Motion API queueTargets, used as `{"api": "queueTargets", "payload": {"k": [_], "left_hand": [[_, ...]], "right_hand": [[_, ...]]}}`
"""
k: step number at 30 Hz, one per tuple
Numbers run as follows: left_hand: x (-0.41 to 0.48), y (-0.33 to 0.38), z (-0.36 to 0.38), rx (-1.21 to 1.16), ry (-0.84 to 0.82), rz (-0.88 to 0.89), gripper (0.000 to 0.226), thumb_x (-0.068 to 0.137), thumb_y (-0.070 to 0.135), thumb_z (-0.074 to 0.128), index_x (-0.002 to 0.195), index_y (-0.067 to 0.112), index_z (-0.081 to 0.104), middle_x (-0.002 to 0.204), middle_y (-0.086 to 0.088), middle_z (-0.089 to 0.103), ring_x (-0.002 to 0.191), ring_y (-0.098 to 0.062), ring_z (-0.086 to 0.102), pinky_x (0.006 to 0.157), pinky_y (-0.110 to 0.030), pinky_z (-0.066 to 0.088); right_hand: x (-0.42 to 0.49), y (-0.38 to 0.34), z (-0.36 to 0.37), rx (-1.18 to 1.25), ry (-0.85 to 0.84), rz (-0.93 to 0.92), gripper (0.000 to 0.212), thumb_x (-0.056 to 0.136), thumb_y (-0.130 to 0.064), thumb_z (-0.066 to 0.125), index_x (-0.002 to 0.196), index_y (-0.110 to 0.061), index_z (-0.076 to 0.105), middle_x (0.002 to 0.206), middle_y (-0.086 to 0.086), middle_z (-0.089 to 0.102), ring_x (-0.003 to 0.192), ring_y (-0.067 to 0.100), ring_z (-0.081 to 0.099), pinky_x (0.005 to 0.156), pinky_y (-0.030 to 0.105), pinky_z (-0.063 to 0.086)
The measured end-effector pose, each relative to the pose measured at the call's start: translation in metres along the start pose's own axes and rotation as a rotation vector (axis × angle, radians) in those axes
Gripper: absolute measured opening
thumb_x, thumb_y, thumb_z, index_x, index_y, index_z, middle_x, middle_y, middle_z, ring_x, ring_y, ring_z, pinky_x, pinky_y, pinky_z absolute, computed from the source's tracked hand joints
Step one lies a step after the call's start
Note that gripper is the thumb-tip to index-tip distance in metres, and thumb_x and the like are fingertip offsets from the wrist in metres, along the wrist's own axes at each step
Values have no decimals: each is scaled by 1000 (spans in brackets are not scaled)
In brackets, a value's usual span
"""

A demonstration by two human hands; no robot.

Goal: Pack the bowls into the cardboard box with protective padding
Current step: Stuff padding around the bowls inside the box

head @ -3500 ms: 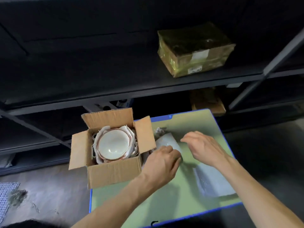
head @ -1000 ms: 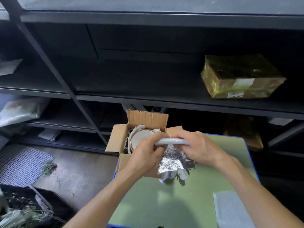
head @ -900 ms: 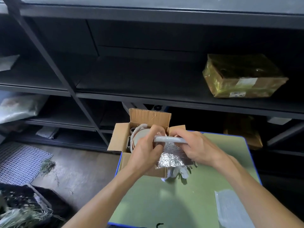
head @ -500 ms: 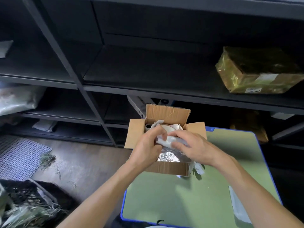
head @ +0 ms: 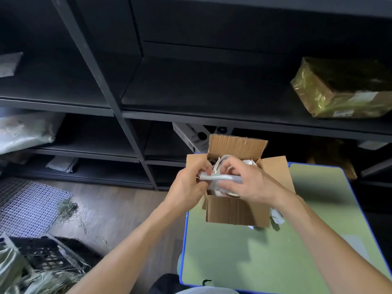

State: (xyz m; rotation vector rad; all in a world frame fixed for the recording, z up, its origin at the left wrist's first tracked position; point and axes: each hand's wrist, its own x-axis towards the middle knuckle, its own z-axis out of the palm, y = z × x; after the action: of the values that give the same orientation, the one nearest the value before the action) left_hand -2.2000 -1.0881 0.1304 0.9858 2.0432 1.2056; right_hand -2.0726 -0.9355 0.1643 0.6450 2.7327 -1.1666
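Over the green bench (head: pixel 254 262), your left hand (head: pixel 188 187) and right hand (head: pixel 248 183) each pinch an end of a folded silvery padding sheet (head: pixel 220 177). You hold it just above the open cardboard box (head: pixel 235 211) at the bench's far left corner, where a bowl (head: pixel 232 194) rim peeks out. Farther right, a gold-wrapped parcel (head: pixel 343 90) sits on the dark shelf (head: pixel 212 98).
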Motion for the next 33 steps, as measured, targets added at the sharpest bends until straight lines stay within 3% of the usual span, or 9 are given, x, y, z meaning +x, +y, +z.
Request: {"api": "queueTargets", "payload": {"k": [3,7,10,14,19,24,28,30,33], "left_hand": [[8,-2,-9,14,29,19,34,82,-1,60,84,31,51,79,10,54,65,-6,44,57,-21,35],[13,-6,-9,48,-37,58,35,81,7,65,88,35,47,93,5,54,72,-15,50,64,-36,47],[11,-10,-5,30,-131,74,38,80,21,78,95,33,45,105,2,51,81,-20,54,63,-23,48],[18,-15,-3,32,-102,98,36,88,24,71,109,39,45,107,6,53,81,-10,56,65,-19,45],[27,-13,-1,154,-137,140,19,93,24,64,108,32,58,95,13,60,81,-7,59,65,-24,48],[33,-11,1,151,-89,175,10,92,23,65,98,29,60,89,12,61,80,-7,56,63,-16,42],[39,-15,8,229,-151,231,13,89,23,68,97,28,58,90,10,60,83,-9,53,62,-22,41],[44,-21,11,305,-212,260,17,87,18,68,100,24,59,90,6,55,83,-9,47,63,-19,35],[54,-37,11,501,-281,373,26,81,6,60,98,26,62,88,9,56,90,-16,50,76,-29,42]], "right_hand": [[6,-4,0,72,-23,-14,16,95,-43,61,102,-37,48,96,-14,65,89,2,60,82,26,46],[12,-7,-2,15,45,-12,20,91,-32,66,101,-34,49,100,-15,62,94,2,56,81,21,43],[14,-4,-5,3,92,26,25,84,-25,70,97,-35,52,96,-15,65,89,7,59,82,34,50],[14,-2,-4,-4,114,63,26,82,-27,70,100,-41,57,90,-18,69,84,5,63,79,37,53],[11,0,-3,8,112,94,17,84,-27,68,94,-41,64,89,-13,70,69,4,67,74,40,56],[7,-2,-8,51,151,100,17,82,-32,73,95,-40,66,94,-20,69,86,4,62,77,31,52],[2,-6,-10,-17,175,72,17,85,-22,66,95,-36,68,87,-33,64,80,2,59,64,23,45],[-1,-9,-9,-113,157,47,22,86,-19,61,100,-34,68,82,-43,57,78,3,59,67,23,46],[-4,-12,-7,-162,143,43,33,87,-16,54,109,-35,69,91,-39,56,67,-1,59,74,23,51]]}}
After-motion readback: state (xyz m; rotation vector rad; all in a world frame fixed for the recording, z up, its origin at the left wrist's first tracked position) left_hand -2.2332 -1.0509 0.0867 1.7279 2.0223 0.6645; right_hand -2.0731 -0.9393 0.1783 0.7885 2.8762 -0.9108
